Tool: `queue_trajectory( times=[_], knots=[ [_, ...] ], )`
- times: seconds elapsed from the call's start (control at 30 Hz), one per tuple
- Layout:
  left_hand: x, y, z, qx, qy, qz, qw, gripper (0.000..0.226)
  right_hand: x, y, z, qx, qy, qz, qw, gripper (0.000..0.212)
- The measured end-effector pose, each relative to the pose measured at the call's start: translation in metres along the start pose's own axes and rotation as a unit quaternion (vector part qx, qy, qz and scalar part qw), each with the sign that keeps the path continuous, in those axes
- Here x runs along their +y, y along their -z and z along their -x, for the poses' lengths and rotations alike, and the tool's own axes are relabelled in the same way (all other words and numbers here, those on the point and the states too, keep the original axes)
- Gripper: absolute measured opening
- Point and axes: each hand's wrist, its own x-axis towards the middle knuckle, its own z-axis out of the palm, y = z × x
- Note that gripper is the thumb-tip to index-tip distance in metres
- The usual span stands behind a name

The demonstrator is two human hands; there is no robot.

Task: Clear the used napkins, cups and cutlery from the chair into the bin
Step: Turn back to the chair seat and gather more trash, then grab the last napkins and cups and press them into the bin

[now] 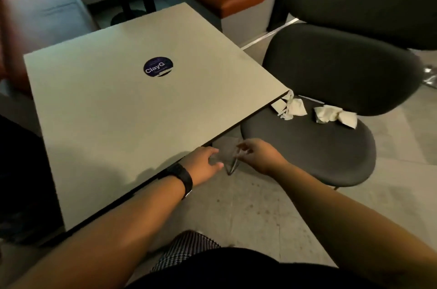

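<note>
Two crumpled white paper napkins lie on the far part of the dark grey padded chair seat (pixel 307 151): the left napkin (pixel 292 106) sits partly under the corner of the pale square table (pixel 132 109), and the right napkin (pixel 335 116) lies apart from it. Near the seat's left edge, the left hand (pixel 204 164) and right hand (pixel 257 156) hold what looks like a clear plastic cup (pixel 225 154) between them, fingers loosely curled around it.
</note>
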Motion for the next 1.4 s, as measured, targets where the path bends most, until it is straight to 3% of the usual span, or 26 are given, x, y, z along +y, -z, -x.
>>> queue_trajectory(
  times=[0.3, 0.53, 0.7, 0.97, 1.2, 1.4],
  knots=[
    [0.073, -0.005, -0.111, -0.077, -0.072, -0.028, 0.994, 0.054, 0.078, 0.059, -0.036, 0.079, -0.111, -0.060, 0.989, 0.039],
    [0.120, 0.006, -0.199, -0.155, -0.109, -0.032, 0.981, 0.052, 0.129, 0.089, -0.073, 0.132, -0.216, -0.148, 0.956, 0.033],
    [0.147, -0.001, -0.239, -0.165, -0.099, 0.016, 0.981, 0.047, 0.155, 0.097, -0.091, 0.122, -0.251, -0.191, 0.941, 0.031],
    [0.217, -0.038, -0.315, -0.179, -0.046, 0.064, 0.981, 0.044, 0.243, 0.154, -0.155, 0.093, -0.251, -0.189, 0.945, 0.031],
    [0.268, -0.080, -0.378, -0.133, 0.062, 0.162, 0.976, 0.050, 0.318, 0.211, -0.239, 0.001, -0.202, -0.142, 0.969, 0.033],
    [0.277, -0.132, -0.422, -0.117, 0.162, 0.271, 0.942, 0.059, 0.359, 0.221, -0.340, 0.008, -0.200, -0.150, 0.968, 0.030]
  ],
)
